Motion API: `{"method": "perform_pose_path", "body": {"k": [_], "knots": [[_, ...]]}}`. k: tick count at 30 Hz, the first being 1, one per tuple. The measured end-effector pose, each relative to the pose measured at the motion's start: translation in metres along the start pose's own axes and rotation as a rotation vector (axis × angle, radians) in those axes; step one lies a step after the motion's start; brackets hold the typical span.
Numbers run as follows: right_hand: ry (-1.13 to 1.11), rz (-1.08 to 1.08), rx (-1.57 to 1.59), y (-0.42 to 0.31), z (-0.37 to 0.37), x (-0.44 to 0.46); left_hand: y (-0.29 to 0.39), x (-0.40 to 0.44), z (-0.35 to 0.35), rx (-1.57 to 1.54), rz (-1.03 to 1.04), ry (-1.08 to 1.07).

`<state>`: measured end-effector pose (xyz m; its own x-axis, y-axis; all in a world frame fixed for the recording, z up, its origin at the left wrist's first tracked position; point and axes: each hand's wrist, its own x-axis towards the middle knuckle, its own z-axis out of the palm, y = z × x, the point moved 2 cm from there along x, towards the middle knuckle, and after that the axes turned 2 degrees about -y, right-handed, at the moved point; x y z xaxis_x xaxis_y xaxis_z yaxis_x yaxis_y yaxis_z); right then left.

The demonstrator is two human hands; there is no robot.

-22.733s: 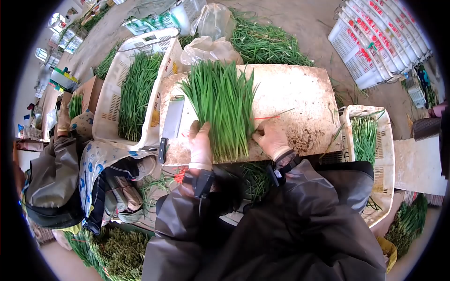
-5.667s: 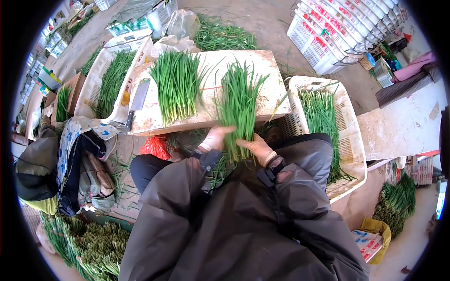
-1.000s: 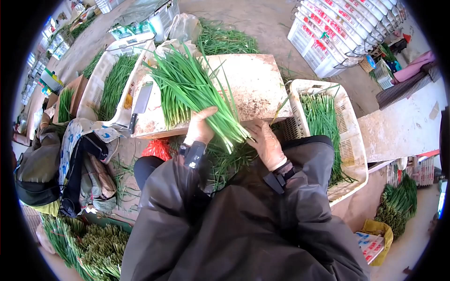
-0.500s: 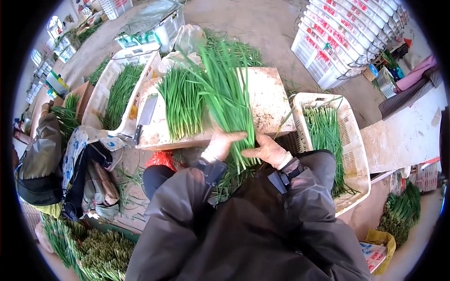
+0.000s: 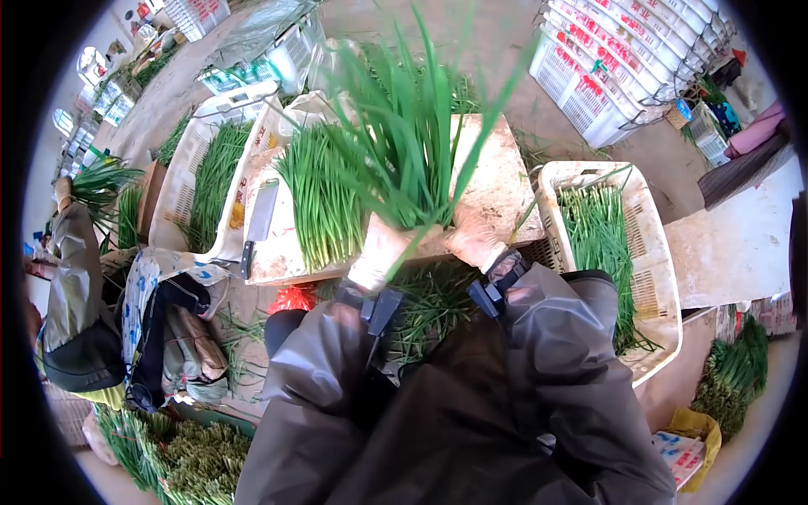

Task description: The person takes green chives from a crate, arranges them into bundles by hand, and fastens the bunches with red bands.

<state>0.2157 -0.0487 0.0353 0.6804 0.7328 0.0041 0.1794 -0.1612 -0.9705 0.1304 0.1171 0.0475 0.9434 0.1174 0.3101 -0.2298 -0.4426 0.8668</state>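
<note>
A loose bunch of garlic chives (image 5: 412, 143) stands with its leaves fanning up and away from me. My left hand (image 5: 380, 251), in a pale glove, is closed round its left side near the bottom. On the other side my right hand (image 5: 476, 236), also gloved, grips the same bunch; the cut ends are hidden behind the hands. Both hands are at the front edge of a stained board (image 5: 488, 181). A neat pile of chives (image 5: 324, 198) lies on the board to the left, and beside it a cleaver (image 5: 262, 220) with a dark handle.
A white crate of chives (image 5: 661, 278) stands at my right, another crate (image 5: 181, 181) at the left. Stacked white crates (image 5: 602, 76) rise at the back right. A co-worker's sleeve (image 5: 76, 269) shows at far left. Loose chives (image 5: 433, 307) litter the floor below the board.
Both hands have lifted the bunch up and away from me, to the board's edge. It stands more upright, and its lower ends no longer hang below the hands. The co-worker's arm has shifted.
</note>
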Motion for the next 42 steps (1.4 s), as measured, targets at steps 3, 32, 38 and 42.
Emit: {"method": "perform_pose_path", "body": {"k": [3,32,38,42], "knots": [[-0.046,-0.026,-0.331,0.028,0.001,0.001,-0.024,-0.008,0.014,-0.186,-0.038,-0.011],[-0.581,0.169,0.155,-0.013,0.003,-0.046,-0.003,-0.045,0.022,-1.332,-0.512,0.027],[-0.172,0.097,0.147,-0.008,0.026,-0.065,-0.004,-0.043,0.020,-1.238,-0.463,0.182],[-0.055,0.112,-0.023,-0.026,0.053,-0.084,0.010,-0.049,0.032,-1.295,-0.511,0.371]]}}
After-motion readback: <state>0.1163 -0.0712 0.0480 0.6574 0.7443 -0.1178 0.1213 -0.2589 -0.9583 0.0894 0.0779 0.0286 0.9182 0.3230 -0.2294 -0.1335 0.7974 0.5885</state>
